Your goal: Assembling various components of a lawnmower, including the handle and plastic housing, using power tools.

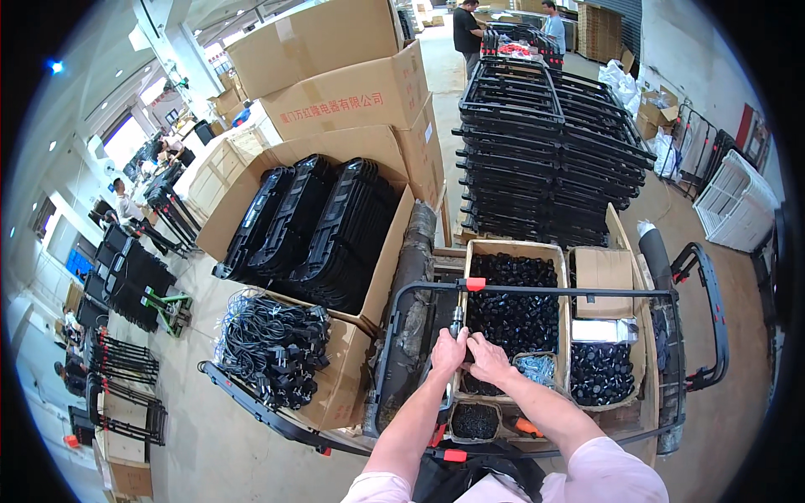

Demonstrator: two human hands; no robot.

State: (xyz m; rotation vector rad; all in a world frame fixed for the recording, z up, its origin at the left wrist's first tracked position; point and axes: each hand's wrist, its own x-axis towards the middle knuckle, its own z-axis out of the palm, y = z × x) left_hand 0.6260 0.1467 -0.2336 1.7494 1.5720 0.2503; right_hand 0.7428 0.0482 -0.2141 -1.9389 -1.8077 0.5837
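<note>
Two bare hands meet over the middle of a black tubular metal frame point(537, 291) lying flat across the work; the left hand point(449, 352) is closed around a slim dark tool with a metal shaft point(457, 320), held upright just below the frame's top bar; the right hand point(488, 359) sits touching the left, fingers curled down on something small that cannot be made out, so whether it grips cannot be told. The frame carries three visible orange clips: one on the top bar point(475, 284), one at the lower left point(436, 435), one on the bottom bar point(454, 455).

Under the frame stand three open cardboard boxes of small black plastic parts: a large one point(513, 312) straight ahead of the hands, a smaller one to the right point(601, 374), a small one near the person point(474, 421); a clear bag of silvery screws point(537, 367) lies just right of the right hand; a closed flat brown carton point(604, 270) sits beyond it.

To the left, a big open cardboard box point(319, 220) holds three rows of black plastic panels; a heap of black cables point(272, 344) lies in front of it. Beyond, a tall stack of black metal frames point(545, 155) rises; two people point(507, 29) stand behind it.
</note>
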